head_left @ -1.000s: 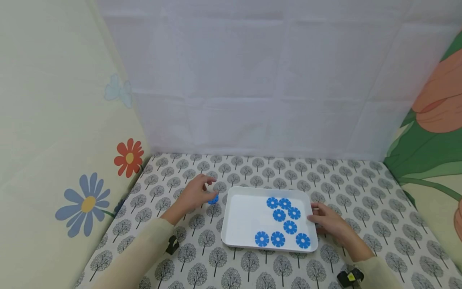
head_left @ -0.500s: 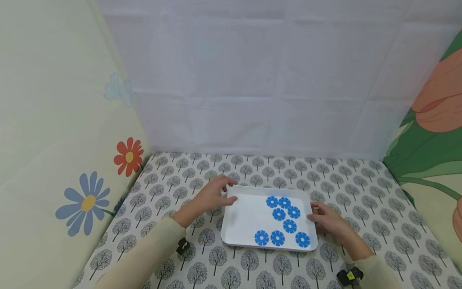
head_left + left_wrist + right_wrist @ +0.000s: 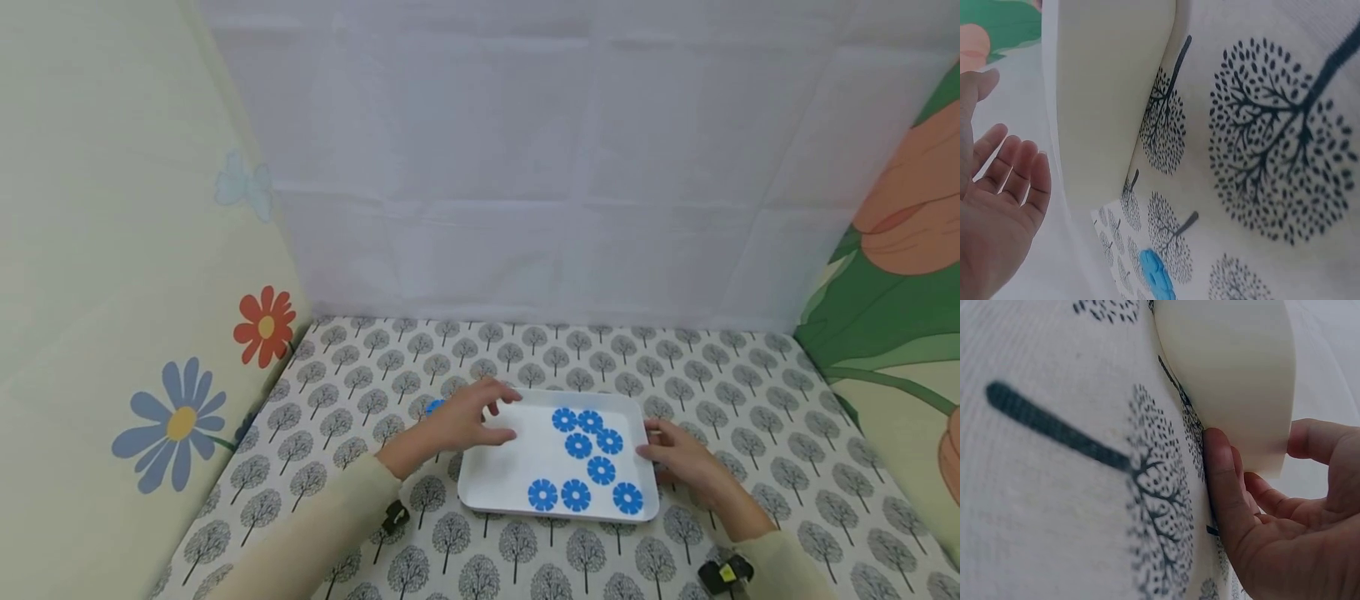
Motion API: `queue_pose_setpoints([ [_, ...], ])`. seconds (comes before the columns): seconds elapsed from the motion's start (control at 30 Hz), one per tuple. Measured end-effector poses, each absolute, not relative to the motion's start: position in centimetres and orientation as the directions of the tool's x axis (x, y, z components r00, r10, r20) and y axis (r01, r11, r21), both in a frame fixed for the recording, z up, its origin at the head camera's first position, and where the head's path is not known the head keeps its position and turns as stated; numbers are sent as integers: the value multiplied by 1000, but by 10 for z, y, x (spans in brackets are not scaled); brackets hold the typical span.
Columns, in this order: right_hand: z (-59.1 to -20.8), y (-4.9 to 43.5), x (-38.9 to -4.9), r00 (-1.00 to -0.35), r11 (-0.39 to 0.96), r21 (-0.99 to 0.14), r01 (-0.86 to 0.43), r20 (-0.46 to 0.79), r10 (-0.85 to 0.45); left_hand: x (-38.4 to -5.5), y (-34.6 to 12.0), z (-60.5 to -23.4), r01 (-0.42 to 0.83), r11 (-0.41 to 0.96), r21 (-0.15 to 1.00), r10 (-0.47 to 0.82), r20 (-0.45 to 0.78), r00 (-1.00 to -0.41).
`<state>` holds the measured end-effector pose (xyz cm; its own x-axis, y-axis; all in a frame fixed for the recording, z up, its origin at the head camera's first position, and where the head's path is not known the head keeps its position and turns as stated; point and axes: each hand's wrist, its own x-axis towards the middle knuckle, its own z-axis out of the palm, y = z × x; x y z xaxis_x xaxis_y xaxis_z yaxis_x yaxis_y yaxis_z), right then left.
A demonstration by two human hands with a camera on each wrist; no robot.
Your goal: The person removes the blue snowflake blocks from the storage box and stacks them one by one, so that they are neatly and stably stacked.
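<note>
A white rectangular tray (image 3: 502, 483) lies on the table, with several blue notched discs (image 3: 601, 471) flat in its right half and along its front. Over the tray's left end hovers my left hand (image 3: 465, 423), thumb and fingers apart with nothing between them. Another blue notched disc (image 3: 1157, 275) rests on the cloth outside the tray's left side; in the head view my left hand partly hides it. My right hand (image 3: 1291, 519) grips the tray's right side, thumb at the rim and fingers low against the outer wall (image 3: 1241, 381).
A tree-print cloth (image 3: 420, 575) covers the table around the tray. White fabric (image 3: 480, 167) hangs at the back, with flower-printed panels (image 3: 150, 275) on the left and right.
My left hand has moved right, from beside the loose disc to above the tray's left end. That disc stays on the cloth. My right hand keeps its grip on the tray.
</note>
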<state>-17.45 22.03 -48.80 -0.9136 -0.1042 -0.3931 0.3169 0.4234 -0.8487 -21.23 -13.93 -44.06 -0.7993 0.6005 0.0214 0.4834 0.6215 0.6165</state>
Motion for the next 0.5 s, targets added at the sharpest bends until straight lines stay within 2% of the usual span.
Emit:
queue_pose_setpoints([
  [0.5,-489,220,-174,-918,420,-854,307,-382,-105,-206,-121,-456,485,609,628,687,-112,-718],
])
